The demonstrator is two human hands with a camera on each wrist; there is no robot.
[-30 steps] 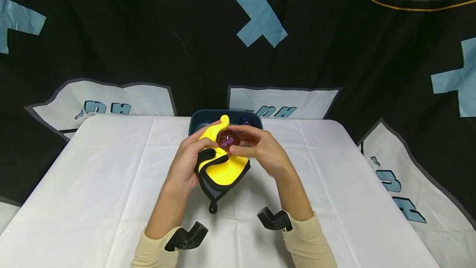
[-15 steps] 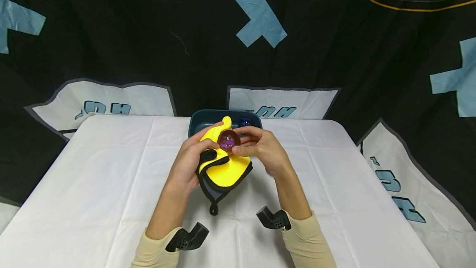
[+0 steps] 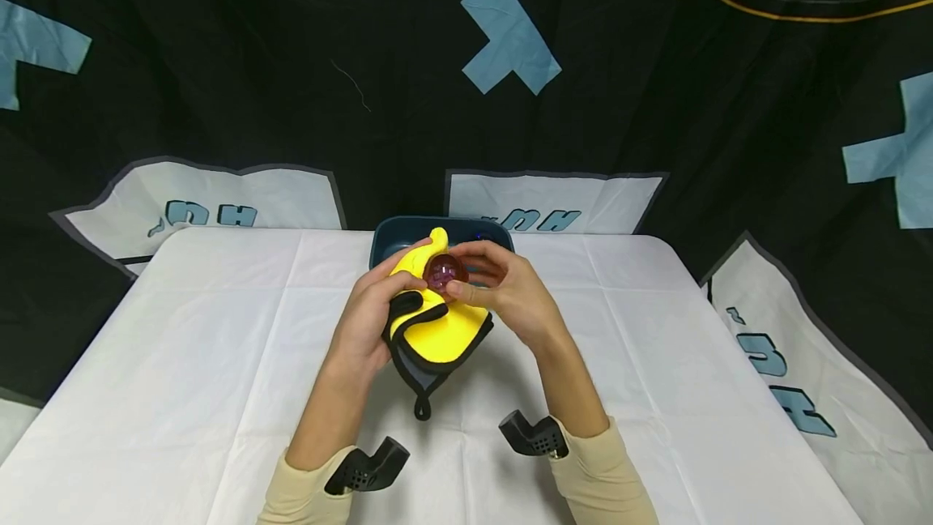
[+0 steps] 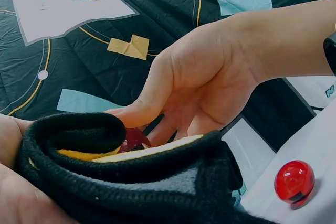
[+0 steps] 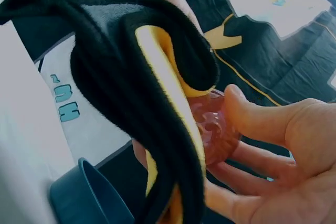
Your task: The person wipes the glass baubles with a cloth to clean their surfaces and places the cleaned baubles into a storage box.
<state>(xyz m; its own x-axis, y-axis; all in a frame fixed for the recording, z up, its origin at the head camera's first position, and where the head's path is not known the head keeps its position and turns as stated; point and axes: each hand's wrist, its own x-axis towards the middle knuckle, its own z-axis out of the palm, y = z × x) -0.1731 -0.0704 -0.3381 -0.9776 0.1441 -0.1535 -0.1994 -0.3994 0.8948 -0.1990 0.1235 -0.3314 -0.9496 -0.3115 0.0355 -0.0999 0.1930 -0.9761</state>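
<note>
Translucent red ball (image 3: pixel 445 272) is up off the desk (image 3: pixel 211 395), at the near side of the tub (image 3: pixel 389 243). Right hand (image 3: pixel 521 294) pinches it, thumb vs fingers; left hand (image 3: pixel 367 316) grips the yellow/black cloth (image 3: pixel 448 337), ball up against it, also near side of tub. Step in hand reads as wiping. Next move likely calls for turning the ball against the cloth, firm pinch: smooth surface could slip.

Soft light (faint shadows), glints on translucent ball (image 5: pixel 216 129)
</note>
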